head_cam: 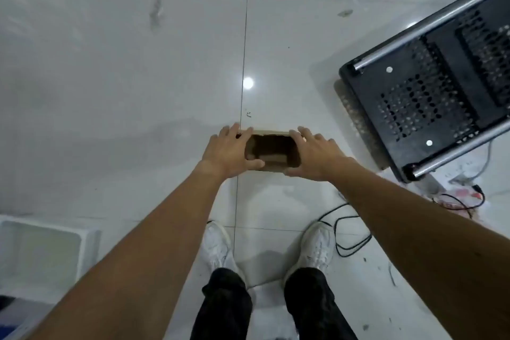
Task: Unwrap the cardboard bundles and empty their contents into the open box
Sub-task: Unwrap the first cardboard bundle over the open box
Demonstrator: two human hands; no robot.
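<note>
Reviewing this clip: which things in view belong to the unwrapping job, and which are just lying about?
Job in hand:
- open cardboard box, a cardboard piece inside
- left hand and right hand, each with a grip on one end of it

Lying about:
- white plastic tub
- black perforated step stool
- black cable on the floor

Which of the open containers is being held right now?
The small brown cardboard box, gripped at both ends by the left hand and right hand; the white bin sits untouched at lower left.

No legible text or labels.
</note>
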